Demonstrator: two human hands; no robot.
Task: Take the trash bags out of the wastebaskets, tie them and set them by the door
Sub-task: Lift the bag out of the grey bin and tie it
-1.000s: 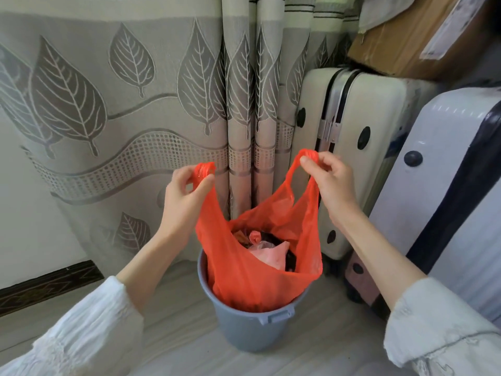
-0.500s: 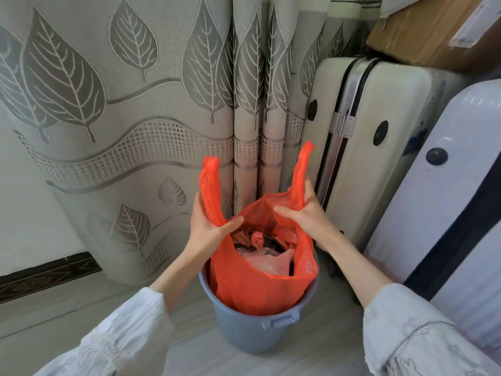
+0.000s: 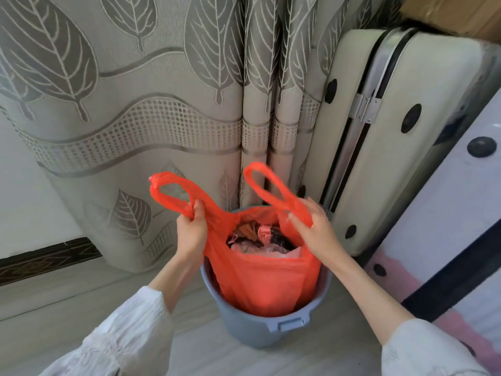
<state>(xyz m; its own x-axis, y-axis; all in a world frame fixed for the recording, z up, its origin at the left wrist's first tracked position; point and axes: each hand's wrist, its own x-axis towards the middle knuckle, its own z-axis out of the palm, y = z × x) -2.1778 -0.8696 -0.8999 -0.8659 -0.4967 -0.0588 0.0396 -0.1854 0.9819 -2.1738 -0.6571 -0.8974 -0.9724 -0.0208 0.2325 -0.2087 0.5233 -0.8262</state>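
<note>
A leaf-patterned curtain [image 3: 122, 104] and two suitcases, the right one [image 3: 461, 226] cut off, back a grey wastebasket [image 3: 252, 329] on the floor. Inside sits my orange trash bag [image 3: 260, 280], its contents jumbled and unclear. My left hand [image 3: 191, 232] and right hand [image 3: 315, 229] have fingers clamped on its handles.

Head view (close) looking down, probably floorward.

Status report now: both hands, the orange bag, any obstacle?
Left hand grips left handle. Right hand grips right handle. Orange bag untied, bottom inside grey wastebasket. Nothing blocks; suitcase stands close right.
</note>
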